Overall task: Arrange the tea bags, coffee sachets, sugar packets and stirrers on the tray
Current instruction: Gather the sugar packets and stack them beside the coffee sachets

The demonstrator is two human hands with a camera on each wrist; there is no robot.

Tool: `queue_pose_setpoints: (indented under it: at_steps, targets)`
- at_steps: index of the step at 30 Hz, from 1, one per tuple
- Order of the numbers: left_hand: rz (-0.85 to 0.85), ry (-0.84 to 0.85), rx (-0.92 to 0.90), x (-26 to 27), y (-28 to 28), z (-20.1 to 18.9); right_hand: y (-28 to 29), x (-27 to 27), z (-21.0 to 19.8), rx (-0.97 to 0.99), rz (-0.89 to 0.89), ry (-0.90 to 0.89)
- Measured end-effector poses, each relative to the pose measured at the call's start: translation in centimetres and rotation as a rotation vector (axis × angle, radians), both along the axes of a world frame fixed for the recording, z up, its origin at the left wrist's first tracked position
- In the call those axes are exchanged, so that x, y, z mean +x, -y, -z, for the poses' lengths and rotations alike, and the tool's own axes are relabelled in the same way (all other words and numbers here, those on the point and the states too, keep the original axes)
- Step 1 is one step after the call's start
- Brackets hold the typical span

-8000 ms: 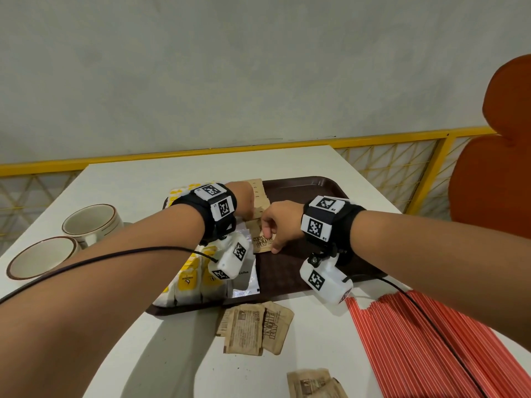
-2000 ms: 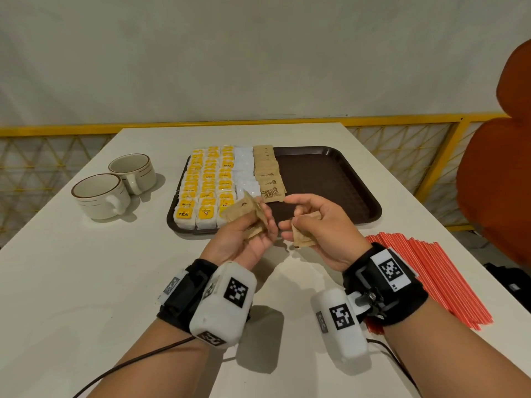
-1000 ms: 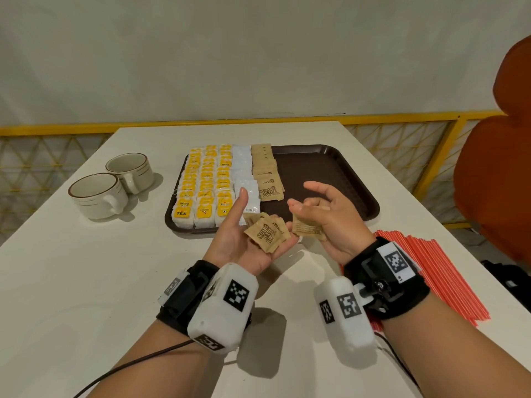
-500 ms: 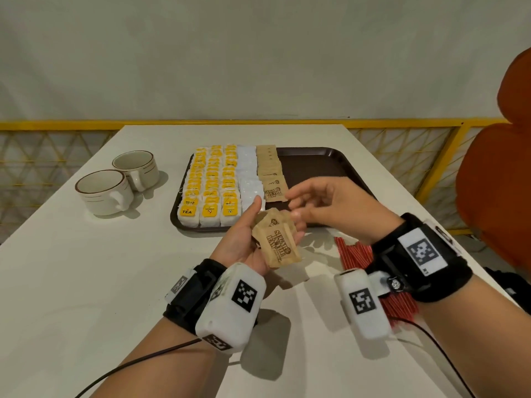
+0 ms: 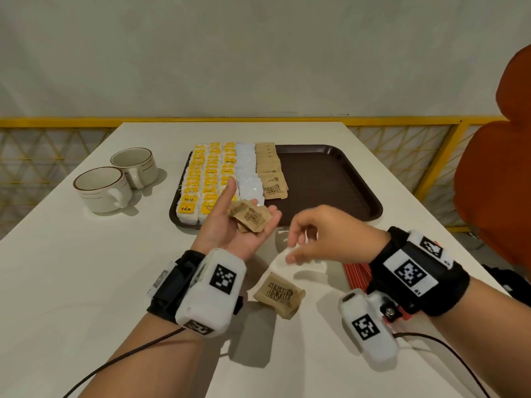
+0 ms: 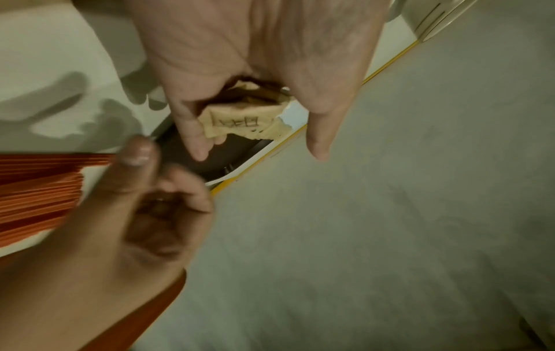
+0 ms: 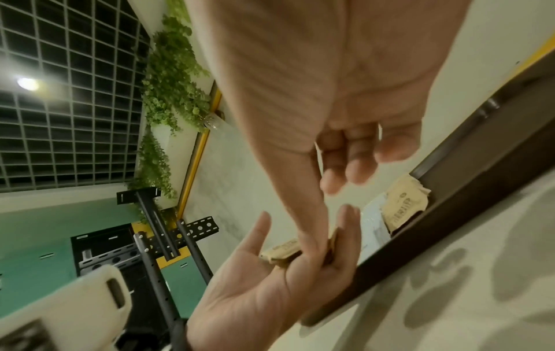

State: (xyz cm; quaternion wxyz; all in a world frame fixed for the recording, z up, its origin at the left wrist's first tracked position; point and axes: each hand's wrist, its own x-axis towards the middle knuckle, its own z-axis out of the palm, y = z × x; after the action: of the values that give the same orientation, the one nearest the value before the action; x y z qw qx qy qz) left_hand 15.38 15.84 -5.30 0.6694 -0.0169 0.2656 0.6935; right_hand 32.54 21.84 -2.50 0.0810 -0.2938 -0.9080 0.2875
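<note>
The red stirrers (image 5: 357,275) were largely hidden behind the right hand (image 5: 330,235) and its wrist gear. The right hand's fingers (image 5: 293,255) were blurred, so their grasp could not be told. The packets (image 5: 250,219) in the left hand (image 5: 230,228) overlapped, and their number could not be told.
</note>
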Motion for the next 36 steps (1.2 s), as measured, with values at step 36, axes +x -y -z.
queue_pose_setpoints:
  at_steps: [36]
  targets:
    - [0.294,-0.221,0.049,1.8,0.7,0.5,-0.4,-4.7,-2.4,0.345,-0.208,0.366]
